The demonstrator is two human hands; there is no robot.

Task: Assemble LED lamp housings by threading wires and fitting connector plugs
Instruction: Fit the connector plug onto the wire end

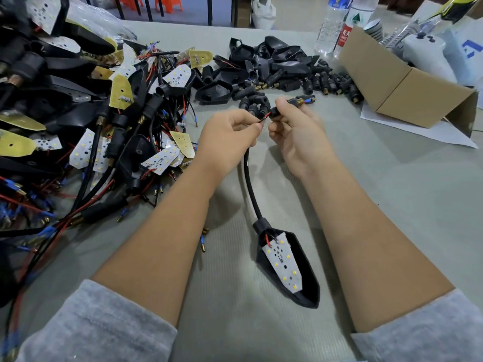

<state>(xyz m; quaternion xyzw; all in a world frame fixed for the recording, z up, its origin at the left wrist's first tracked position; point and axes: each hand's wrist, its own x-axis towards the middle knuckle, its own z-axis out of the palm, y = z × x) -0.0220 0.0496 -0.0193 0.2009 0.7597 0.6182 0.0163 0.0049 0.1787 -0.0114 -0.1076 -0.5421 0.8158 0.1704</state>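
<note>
Nearest the person, the black lamp housing (295,278) lay open side up on the grey table (392,192), between the two forearms, with the white LED board (283,265) seated inside it. It looked light and rigid, a thin plastic shell, and the board with its short red lead at the neck seemed the fragile part, best left untouched.

From the housing's neck a black sleeved cable (249,184) curved away toward the hands. It looked flexible but springy, so the grip belonged close to its far end, not on the bare wires.

Further off, the left hand (227,139) had its fingers curled, thumb and forefinger pinching the thin red and black wires (265,117) where they left the sleeve. The right hand (298,134) pinched a small black connector plug (285,107) between thumb and forefinger, its brass threaded tip pointing right. The plug looked hard and light, possibly slippery, so holding it by the body seemed wise.

At the left a heap of finished lamp assemblies (91,121) sprawled. Farthest away lay spare housings and plugs (282,69), a cardboard box (407,87) and water bottles (337,27).
</note>
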